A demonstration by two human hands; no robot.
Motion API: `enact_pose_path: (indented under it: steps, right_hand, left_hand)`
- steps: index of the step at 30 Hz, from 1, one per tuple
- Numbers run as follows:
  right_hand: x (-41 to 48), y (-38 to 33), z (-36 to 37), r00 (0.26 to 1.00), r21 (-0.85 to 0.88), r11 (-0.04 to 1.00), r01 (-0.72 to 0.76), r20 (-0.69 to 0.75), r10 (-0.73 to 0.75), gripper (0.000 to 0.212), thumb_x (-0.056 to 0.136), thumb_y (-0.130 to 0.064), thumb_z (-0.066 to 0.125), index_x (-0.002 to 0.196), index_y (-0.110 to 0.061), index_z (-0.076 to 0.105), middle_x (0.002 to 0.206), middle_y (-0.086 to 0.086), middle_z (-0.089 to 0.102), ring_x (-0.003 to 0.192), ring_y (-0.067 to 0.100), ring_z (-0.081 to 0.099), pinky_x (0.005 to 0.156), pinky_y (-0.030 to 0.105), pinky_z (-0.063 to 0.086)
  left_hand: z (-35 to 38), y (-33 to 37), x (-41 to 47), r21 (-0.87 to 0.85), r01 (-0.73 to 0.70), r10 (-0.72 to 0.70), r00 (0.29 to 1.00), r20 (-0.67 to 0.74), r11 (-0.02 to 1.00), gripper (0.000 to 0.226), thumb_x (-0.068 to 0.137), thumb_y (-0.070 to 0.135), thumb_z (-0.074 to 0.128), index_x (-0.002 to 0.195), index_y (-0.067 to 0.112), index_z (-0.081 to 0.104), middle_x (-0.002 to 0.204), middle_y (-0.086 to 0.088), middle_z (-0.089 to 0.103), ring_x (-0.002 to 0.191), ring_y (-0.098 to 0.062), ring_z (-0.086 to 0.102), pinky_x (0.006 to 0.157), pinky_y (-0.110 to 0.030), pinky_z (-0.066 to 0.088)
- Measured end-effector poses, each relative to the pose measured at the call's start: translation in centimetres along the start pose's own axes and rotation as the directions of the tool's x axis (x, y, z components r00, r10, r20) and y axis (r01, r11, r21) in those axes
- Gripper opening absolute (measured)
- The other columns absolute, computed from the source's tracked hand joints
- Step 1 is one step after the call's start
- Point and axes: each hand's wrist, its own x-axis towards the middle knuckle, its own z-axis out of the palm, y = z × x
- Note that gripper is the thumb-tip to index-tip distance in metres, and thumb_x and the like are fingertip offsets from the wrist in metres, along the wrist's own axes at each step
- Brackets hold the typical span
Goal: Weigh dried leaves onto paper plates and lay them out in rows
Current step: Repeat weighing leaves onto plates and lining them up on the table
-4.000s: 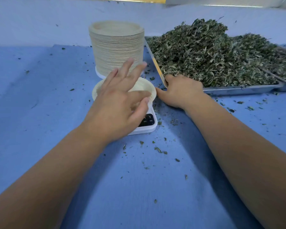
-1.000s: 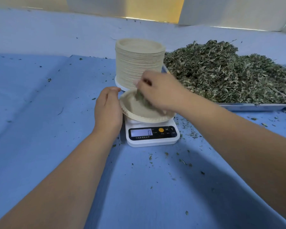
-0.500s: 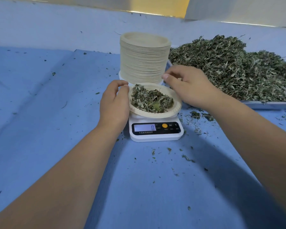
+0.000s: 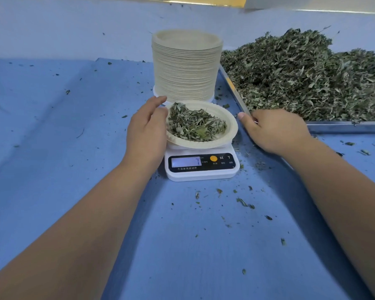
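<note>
Left hand lies relaxed, fingers nearly straight, against the left rim of the round cream paper plate, likely steadying it. The plate sits on the white digital kitchen scale with a loose mound of dried green leaves in it. Right hand rests loosely curled and empty at the corner of the steel tray, handy for topping up. The display reads what looks like 7; the buttons are marked M and T, and the Chinese print below is too small to read.
</note>
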Motion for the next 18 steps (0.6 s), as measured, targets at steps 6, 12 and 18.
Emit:
enact_pose_path:
  steps: [6, 12, 18]
  right_hand:
    - [-0.3, -0.3, -0.5, 0.999, 0.162, 0.987, 0.001, -0.045, 0.006, 0.061, 0.104, -0.059, 0.03, 0.068, -0.014, 0.053, 0.058, 0.006, 0.053, 0.056, 0.026, 0.052, 0.051, 0.029, 0.028]
    - [-0.4, -0.4, -1.1, 0.995, 0.262, 0.965, -0.006, -0.097, 0.033, 0.051, 0.105, -0.045, 0.04, 0.066, -0.014, 0.044, 0.056, 0.007, 0.048, 0.056, 0.031, 0.049, 0.051, 0.031, 0.025]
    - [-0.7, -1.2, -2.6, 0.953, 0.244, 0.962, 0.126, -0.298, -0.049, 0.018, 0.096, -0.025, 0.056, 0.09, -0.012, 0.067, 0.085, 0.006, 0.062, 0.082, 0.029, 0.057, 0.079, 0.042, 0.052]
  left_hand:
    - [0.0, 0.0, 0.0, 0.021, -0.004, 0.004, 1.0, -0.003, 1.0, 0.047, 0.086, 0.039, 0.045, 0.128, 0.038, 0.067, 0.126, 0.024, 0.059, 0.117, 0.011, 0.051, 0.1, -0.023, 0.039]
    - [-0.2, -0.1, 0.1, 0.028, 0.005, -0.004, 1.0, -0.017, 1.0, 0.046, 0.088, 0.037, 0.045, 0.129, 0.038, 0.066, 0.13, 0.02, 0.061, 0.124, 0.003, 0.052, 0.103, -0.025, 0.04]
    - [-0.3, -0.2, 0.8, -0.04, 0.081, -0.083, 0.996, -0.033, 0.996, 0.029, 0.087, 0.038, 0.045, 0.105, 0.045, 0.066, 0.102, 0.03, 0.062, 0.085, 0.025, 0.056, 0.08, -0.018, 0.044]
